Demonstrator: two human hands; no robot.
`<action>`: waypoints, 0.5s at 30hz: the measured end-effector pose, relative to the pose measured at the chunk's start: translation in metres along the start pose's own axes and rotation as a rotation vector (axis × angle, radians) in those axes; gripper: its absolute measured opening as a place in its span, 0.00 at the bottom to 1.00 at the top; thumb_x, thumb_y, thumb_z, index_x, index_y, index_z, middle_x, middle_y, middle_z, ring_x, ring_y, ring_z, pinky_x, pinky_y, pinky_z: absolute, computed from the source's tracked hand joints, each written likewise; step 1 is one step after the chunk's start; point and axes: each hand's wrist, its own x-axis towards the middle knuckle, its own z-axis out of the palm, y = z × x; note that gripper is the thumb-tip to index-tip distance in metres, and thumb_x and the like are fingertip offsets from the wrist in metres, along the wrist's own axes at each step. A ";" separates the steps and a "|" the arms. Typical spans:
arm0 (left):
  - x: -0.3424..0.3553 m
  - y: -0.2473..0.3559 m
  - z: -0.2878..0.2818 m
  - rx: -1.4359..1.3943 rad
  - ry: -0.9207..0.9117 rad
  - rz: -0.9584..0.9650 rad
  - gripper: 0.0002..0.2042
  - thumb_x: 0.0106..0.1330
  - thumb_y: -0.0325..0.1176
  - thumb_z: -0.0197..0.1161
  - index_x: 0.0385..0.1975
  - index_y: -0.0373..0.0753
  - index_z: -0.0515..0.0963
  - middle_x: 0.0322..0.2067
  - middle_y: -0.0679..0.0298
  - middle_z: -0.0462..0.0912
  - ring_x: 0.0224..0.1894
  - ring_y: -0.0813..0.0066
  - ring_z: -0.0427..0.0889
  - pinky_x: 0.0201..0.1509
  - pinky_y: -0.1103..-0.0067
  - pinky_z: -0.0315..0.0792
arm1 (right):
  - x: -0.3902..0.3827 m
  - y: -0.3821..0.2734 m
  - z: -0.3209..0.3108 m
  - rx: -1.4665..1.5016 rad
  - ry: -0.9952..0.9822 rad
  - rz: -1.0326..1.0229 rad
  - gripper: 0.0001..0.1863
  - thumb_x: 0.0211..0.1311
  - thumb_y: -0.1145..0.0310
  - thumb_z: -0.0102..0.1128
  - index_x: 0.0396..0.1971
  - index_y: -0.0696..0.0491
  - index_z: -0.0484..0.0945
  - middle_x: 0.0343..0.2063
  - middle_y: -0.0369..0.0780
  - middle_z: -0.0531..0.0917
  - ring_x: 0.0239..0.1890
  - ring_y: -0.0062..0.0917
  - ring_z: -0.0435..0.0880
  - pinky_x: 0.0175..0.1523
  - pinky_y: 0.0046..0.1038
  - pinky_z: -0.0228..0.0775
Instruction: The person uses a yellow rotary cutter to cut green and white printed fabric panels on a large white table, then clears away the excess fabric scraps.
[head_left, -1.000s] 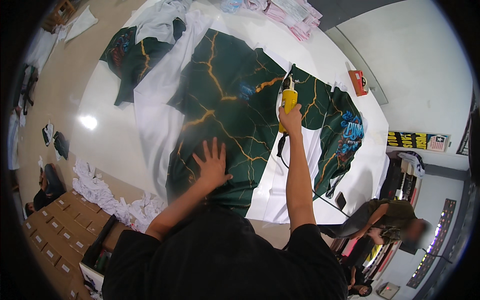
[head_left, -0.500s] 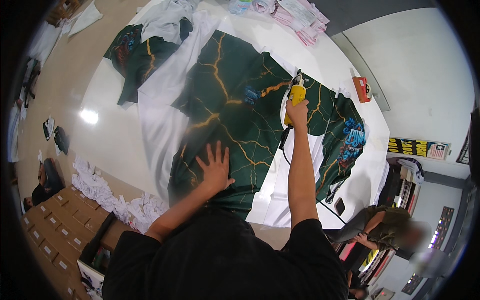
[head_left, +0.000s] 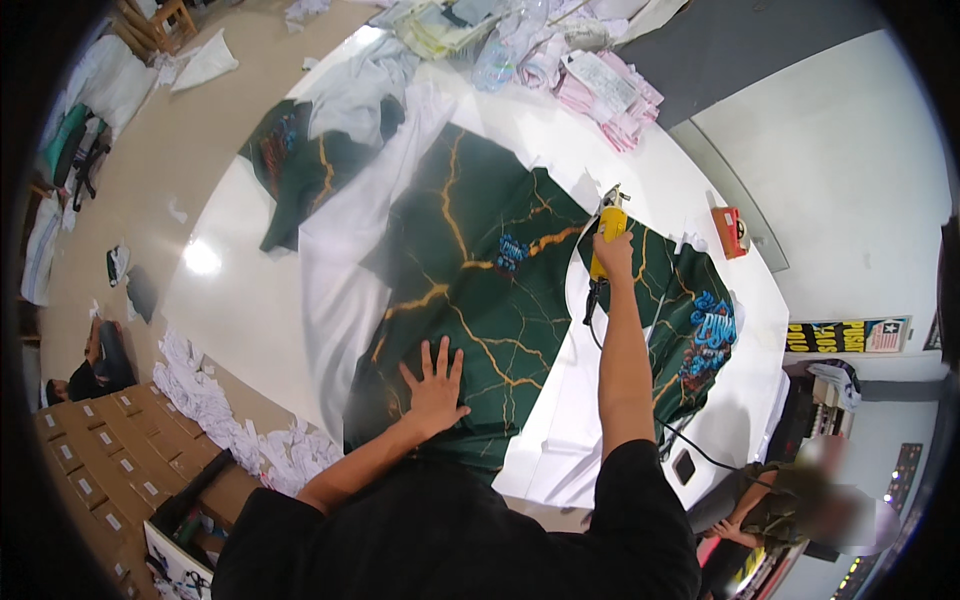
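A dark green printed fabric [head_left: 480, 330] with orange crack lines and blue lettering lies spread over a white table. My left hand [head_left: 436, 393] presses flat on its near part, fingers spread. My right hand [head_left: 615, 254] grips a yellow electric fabric cutter [head_left: 613, 226], its metal head at the far edge of the cloth. A dark cord [head_left: 690, 447] trails from the cutter toward the right. Right of it lies another green printed piece [head_left: 690, 310]. White cloth [head_left: 565, 420] shows in the gap between the two green pieces.
Grey and green cloth [head_left: 355, 110] lies at the table's far left, pink folded pieces [head_left: 610, 95] at the far end. A red box-like object [head_left: 729, 232] and a phone [head_left: 684, 466] rest on the right. Another person [head_left: 770, 505] is at lower right; cardboard boxes [head_left: 100, 450] stand at lower left.
The view has tilted, so the table sits lower in the picture. The cutter has moved away from me, its head now past the green cloth's far edge. My left hand stays flat on the fabric.
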 end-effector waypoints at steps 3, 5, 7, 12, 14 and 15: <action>-0.003 -0.008 -0.005 0.009 -0.021 -0.029 0.57 0.55 0.59 0.75 0.80 0.41 0.50 0.82 0.48 0.35 0.81 0.32 0.34 0.65 0.20 0.43 | 0.040 -0.002 -0.013 -0.057 -0.004 -0.018 0.42 0.58 0.48 0.67 0.57 0.69 0.63 0.50 0.67 0.82 0.53 0.60 0.85 0.58 0.49 0.79; -0.016 -0.025 -0.015 0.045 -0.026 -0.067 0.54 0.59 0.60 0.72 0.79 0.37 0.54 0.81 0.46 0.38 0.81 0.33 0.36 0.67 0.22 0.43 | 0.047 -0.010 -0.020 -0.122 0.008 -0.051 0.42 0.58 0.48 0.67 0.58 0.66 0.63 0.48 0.66 0.83 0.50 0.59 0.86 0.55 0.49 0.80; -0.026 -0.052 -0.024 0.105 0.013 -0.167 0.51 0.60 0.60 0.71 0.76 0.34 0.59 0.80 0.44 0.44 0.81 0.32 0.40 0.68 0.24 0.44 | 0.045 -0.008 -0.022 -0.069 0.046 -0.059 0.41 0.59 0.48 0.67 0.59 0.65 0.64 0.46 0.65 0.84 0.48 0.59 0.87 0.54 0.50 0.80; 0.007 -0.049 -0.029 0.186 0.244 -0.182 0.43 0.62 0.59 0.70 0.67 0.30 0.69 0.76 0.41 0.56 0.80 0.38 0.49 0.77 0.39 0.47 | -0.029 0.018 -0.025 0.119 0.100 -0.109 0.37 0.62 0.50 0.66 0.59 0.61 0.65 0.43 0.64 0.85 0.47 0.60 0.87 0.52 0.51 0.79; 0.042 -0.013 -0.027 0.067 0.289 -0.024 0.43 0.65 0.59 0.67 0.72 0.33 0.65 0.76 0.46 0.58 0.79 0.41 0.54 0.77 0.42 0.49 | -0.080 0.029 -0.034 0.176 0.070 -0.093 0.35 0.62 0.50 0.66 0.59 0.59 0.66 0.45 0.63 0.85 0.49 0.60 0.86 0.54 0.52 0.78; 0.060 -0.001 -0.014 0.043 0.310 0.073 0.43 0.65 0.60 0.65 0.73 0.35 0.66 0.77 0.47 0.57 0.79 0.43 0.53 0.77 0.40 0.48 | -0.101 0.040 -0.037 0.209 0.056 -0.118 0.35 0.62 0.50 0.67 0.60 0.59 0.66 0.44 0.63 0.85 0.48 0.60 0.86 0.53 0.51 0.78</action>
